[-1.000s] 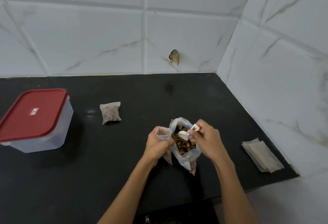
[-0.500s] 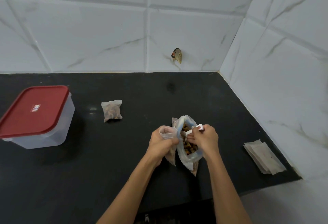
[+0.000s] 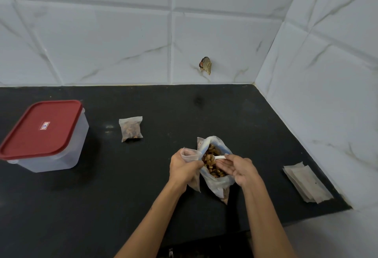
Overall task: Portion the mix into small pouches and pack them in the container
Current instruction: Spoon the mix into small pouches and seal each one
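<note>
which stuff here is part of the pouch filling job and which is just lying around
Part of the job:
- bag of mix
- white scoop
- open pouch in left hand
- filled pouch
- empty pouches
- red-lidded container

Just there:
- scrap on the wall tile

Your left hand grips an open small pouch, its mouth up, touching the big bag of mix just to its right. Your right hand holds a white spoon whose bowl lies in the mix. Well left of your grip lies a filled pouch; farther left stands the red-lidded container. Empty pouches lie stacked well to the right.
</note>
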`<state>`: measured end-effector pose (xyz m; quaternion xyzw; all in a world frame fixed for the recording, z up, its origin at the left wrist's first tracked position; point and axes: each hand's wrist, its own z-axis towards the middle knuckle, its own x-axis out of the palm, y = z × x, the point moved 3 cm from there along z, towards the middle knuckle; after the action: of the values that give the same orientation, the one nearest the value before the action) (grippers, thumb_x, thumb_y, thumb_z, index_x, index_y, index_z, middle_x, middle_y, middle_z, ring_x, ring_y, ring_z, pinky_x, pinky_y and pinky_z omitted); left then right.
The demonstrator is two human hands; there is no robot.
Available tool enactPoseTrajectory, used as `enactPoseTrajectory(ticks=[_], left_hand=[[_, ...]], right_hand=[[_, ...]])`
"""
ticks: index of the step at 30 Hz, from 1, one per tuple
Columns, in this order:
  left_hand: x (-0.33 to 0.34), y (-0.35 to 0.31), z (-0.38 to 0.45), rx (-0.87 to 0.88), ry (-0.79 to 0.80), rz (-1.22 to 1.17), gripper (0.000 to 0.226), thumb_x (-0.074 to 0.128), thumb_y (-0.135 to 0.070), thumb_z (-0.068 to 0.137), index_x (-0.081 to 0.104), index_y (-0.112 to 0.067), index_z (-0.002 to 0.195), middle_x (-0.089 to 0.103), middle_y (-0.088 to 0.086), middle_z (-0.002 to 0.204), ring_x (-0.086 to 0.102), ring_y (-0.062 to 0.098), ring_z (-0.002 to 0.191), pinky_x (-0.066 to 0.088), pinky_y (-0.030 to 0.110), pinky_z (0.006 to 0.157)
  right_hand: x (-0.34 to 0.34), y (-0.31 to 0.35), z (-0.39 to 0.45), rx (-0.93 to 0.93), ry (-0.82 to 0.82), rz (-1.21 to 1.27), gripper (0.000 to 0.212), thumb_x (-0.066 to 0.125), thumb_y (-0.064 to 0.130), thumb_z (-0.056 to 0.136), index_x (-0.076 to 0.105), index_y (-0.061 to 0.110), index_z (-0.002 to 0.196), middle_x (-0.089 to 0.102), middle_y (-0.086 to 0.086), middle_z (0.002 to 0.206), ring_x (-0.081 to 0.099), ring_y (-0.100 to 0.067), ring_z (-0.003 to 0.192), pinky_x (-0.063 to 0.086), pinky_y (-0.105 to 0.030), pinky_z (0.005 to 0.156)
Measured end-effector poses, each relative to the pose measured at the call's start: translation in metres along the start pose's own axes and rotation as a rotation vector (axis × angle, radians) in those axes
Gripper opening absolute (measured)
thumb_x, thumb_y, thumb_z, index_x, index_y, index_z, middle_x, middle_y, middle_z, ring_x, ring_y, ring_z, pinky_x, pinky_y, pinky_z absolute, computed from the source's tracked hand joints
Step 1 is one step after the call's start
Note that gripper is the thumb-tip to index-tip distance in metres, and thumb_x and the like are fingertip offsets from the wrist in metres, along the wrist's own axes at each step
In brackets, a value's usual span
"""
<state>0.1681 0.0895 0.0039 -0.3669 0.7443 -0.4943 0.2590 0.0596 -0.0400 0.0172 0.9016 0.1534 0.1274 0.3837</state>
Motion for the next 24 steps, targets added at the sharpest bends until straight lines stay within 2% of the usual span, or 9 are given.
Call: enactPoseTrajectory(ticks=[3, 7, 10, 12, 17, 20, 22, 24], left_hand=[[0.000, -0.001, 0.000, -0.011, -0.004, 0.008, 0.023, 0.069, 0.003, 0.064, 0.062, -0.011, 0.080, 0.066, 0.006, 0.084, 0.068, 0.025, 0.085, 0.059, 0.047, 0.078], [-0.001, -0.004, -0.001, -0.005, -0.017, 0.054, 0.025, 0.070, 0.001, 0.064, 0.060, -0.014, 0.082, 0.065, 0.005, 0.087, 0.067, 0.024, 0.088, 0.058, 0.046, 0.080], [-0.004, -0.006, -0.002, 0.027, -0.010, 0.134, 0.031, 0.074, -0.002, 0.065, 0.059, -0.016, 0.089, 0.065, 0.004, 0.093, 0.065, 0.019, 0.089, 0.058, 0.042, 0.081], [-0.006, -0.010, -0.003, 0.061, 0.000, 0.205, 0.034, 0.075, -0.005, 0.066, 0.058, -0.017, 0.093, 0.063, 0.001, 0.097, 0.063, 0.014, 0.090, 0.057, 0.035, 0.078], [-0.011, -0.031, -0.009, 0.178, -0.039, 0.410, 0.040, 0.077, -0.014, 0.070, 0.052, -0.021, 0.100, 0.057, -0.006, 0.096, 0.055, 0.006, 0.086, 0.044, 0.018, 0.062], [-0.007, -0.045, -0.014, 0.276, -0.006, 0.473, 0.040, 0.074, -0.016, 0.071, 0.050, -0.022, 0.102, 0.057, -0.008, 0.096, 0.056, 0.006, 0.087, 0.048, 0.019, 0.065], [0.000, -0.052, -0.018, 0.321, 0.013, 0.511, 0.032, 0.069, -0.017, 0.076, 0.049, -0.022, 0.101, 0.056, -0.008, 0.095, 0.056, 0.006, 0.085, 0.053, 0.024, 0.067], [0.008, -0.055, -0.021, 0.355, 0.029, 0.535, 0.025, 0.065, -0.019, 0.081, 0.048, -0.021, 0.100, 0.056, -0.007, 0.092, 0.057, 0.006, 0.083, 0.055, 0.026, 0.068]], right_hand=[[0.000, 0.000, -0.001, 0.006, 0.006, 0.037, 0.021, 0.055, -0.005, 0.092, 0.054, -0.012, 0.112, 0.066, -0.028, 0.077, 0.070, -0.026, 0.056, 0.059, -0.030, 0.049], [-0.001, 0.000, -0.003, 0.006, 0.013, 0.063, 0.025, 0.054, -0.005, 0.092, 0.052, -0.015, 0.115, 0.066, -0.029, 0.081, 0.070, -0.028, 0.064, 0.058, -0.029, 0.047], [-0.002, 0.002, -0.007, -0.011, 0.016, 0.088, 0.019, 0.053, -0.004, 0.093, 0.052, -0.013, 0.110, 0.066, -0.028, 0.081, 0.069, -0.029, 0.073, 0.060, -0.033, 0.060], [-0.003, 0.003, -0.010, -0.029, 0.014, 0.101, 0.015, 0.052, -0.003, 0.094, 0.052, -0.011, 0.107, 0.065, -0.027, 0.083, 0.068, -0.030, 0.077, 0.055, -0.035, 0.072], [-0.010, 0.004, -0.019, -0.054, -0.025, 0.109, 0.010, 0.053, -0.002, 0.094, 0.054, -0.009, 0.101, 0.066, -0.027, 0.086, 0.068, -0.030, 0.079, 0.053, -0.035, 0.074], [-0.016, 0.008, -0.028, -0.077, -0.038, 0.139, 0.007, 0.054, -0.002, 0.093, 0.055, -0.008, 0.096, 0.066, -0.027, 0.087, 0.068, -0.029, 0.079, 0.054, -0.037, 0.077], [-0.018, 0.015, -0.036, -0.099, -0.046, 0.162, 0.005, 0.054, -0.001, 0.093, 0.056, -0.006, 0.093, 0.066, -0.026, 0.087, 0.068, -0.028, 0.079, 0.053, -0.037, 0.081], [-0.020, 0.026, -0.045, -0.133, -0.043, 0.176, 0.004, 0.055, 0.000, 0.093, 0.058, -0.003, 0.093, 0.067, -0.024, 0.087, 0.069, -0.027, 0.080, 0.056, -0.036, 0.076]])
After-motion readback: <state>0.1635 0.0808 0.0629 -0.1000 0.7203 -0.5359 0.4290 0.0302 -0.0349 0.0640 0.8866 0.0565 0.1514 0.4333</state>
